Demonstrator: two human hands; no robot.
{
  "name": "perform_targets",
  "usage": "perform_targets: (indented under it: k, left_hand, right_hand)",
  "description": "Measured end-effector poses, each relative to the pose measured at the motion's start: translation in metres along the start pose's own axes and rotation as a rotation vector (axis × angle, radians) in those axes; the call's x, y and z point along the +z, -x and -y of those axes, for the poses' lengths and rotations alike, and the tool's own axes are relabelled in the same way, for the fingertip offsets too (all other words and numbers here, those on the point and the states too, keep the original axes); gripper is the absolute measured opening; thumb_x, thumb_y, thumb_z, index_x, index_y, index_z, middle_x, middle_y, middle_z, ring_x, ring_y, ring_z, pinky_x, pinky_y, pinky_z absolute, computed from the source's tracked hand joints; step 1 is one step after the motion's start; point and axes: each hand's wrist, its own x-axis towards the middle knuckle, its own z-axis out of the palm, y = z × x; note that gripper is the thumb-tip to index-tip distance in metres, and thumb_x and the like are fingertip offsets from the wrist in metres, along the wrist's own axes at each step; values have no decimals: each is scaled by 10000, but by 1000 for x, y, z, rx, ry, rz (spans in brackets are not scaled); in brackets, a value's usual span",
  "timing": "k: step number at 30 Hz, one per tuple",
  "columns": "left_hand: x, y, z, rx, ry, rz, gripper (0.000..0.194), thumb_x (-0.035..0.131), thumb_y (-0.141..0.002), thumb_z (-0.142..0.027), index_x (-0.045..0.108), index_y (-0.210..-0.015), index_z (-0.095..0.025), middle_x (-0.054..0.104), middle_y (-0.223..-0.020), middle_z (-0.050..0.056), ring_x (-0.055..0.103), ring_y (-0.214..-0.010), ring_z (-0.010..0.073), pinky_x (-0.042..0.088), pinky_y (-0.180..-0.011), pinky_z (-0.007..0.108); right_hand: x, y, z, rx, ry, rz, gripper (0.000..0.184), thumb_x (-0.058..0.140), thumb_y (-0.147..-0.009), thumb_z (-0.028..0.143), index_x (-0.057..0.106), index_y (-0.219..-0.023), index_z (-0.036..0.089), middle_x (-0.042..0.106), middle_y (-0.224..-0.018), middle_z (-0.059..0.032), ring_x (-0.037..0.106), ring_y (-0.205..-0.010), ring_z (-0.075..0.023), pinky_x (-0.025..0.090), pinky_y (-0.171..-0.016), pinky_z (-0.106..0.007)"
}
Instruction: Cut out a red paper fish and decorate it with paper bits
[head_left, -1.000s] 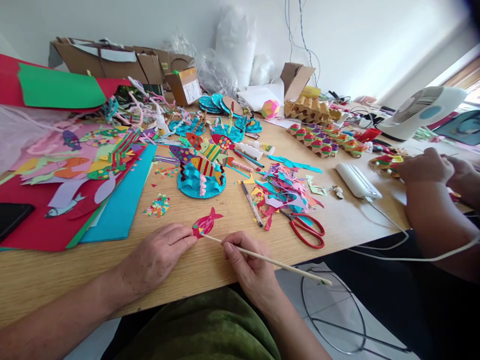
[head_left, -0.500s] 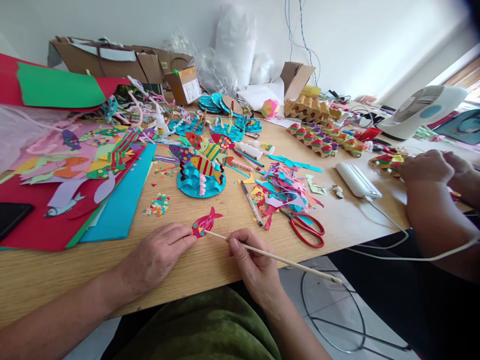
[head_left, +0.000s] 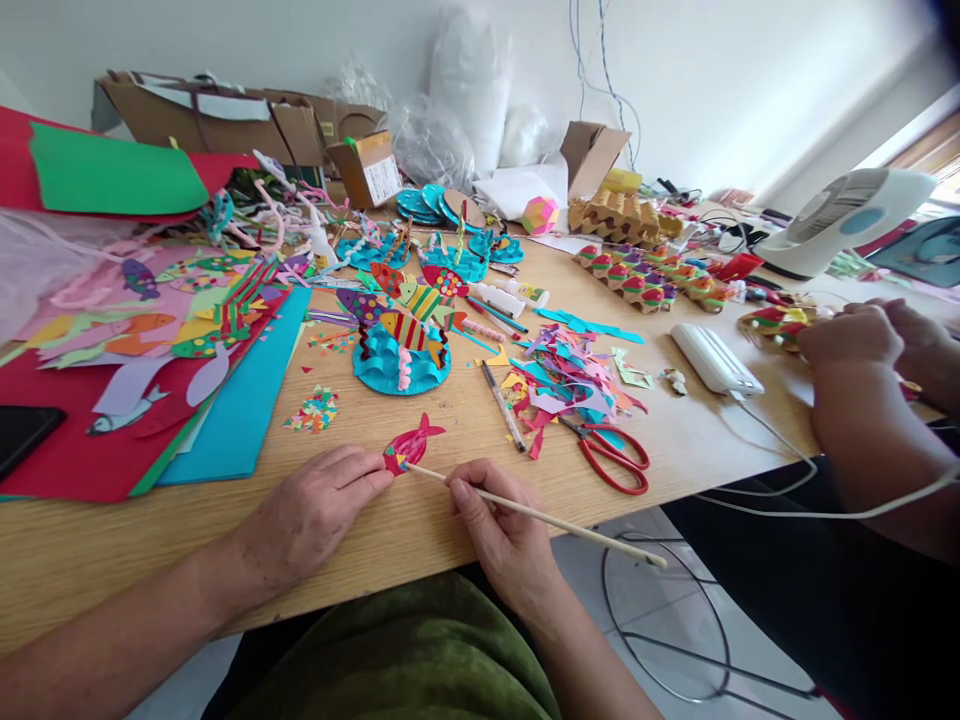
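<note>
A red paper fish (head_left: pixel 417 446) lies flat on the table, its tail pointing up and right. Small coloured paper bits sit by its head. With fingers together, my left hand (head_left: pixel 322 505) pins the fish's head end from the left. My right hand (head_left: pixel 501 515) is closed round a thin wooden stick (head_left: pixel 559 522), pinched between thumb and fingers. The stick's tip touches the fish near the coloured bits, and its other end sticks out past the table edge. Just beyond is a pile of tiny paper scraps (head_left: pixel 315 410).
A blue scalloped piece (head_left: pixel 401 375) bearing paper fish stands ahead. Right of it lie a pen (head_left: pixel 503 405), paper offcuts (head_left: pixel 574 365), red-handled scissors (head_left: pixel 613 460) and a white power bank (head_left: pixel 716 360) with a cable. Coloured sheets (head_left: pixel 247 420) lie left. Another person's hands (head_left: pixel 855 335) work at right.
The stick's far end has swung slightly left and my right hand has shifted a little left. The tip stays at the fish's head; my left hand holds its place.
</note>
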Motion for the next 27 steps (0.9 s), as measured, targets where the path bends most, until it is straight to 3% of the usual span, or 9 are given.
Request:
perform_targets:
  k: [27]
  left_hand:
    - [-1,1,1,-1,2,24,359,305,-943,-75,654,-1010,-122,697,-966,79,634,-922,166,549,-840,291]
  right_hand:
    - [0,1,2,-5,25,-10,196,464,-906,233,559,-742,188,549,-592,18,511,-551,-123,360,-529,-234]
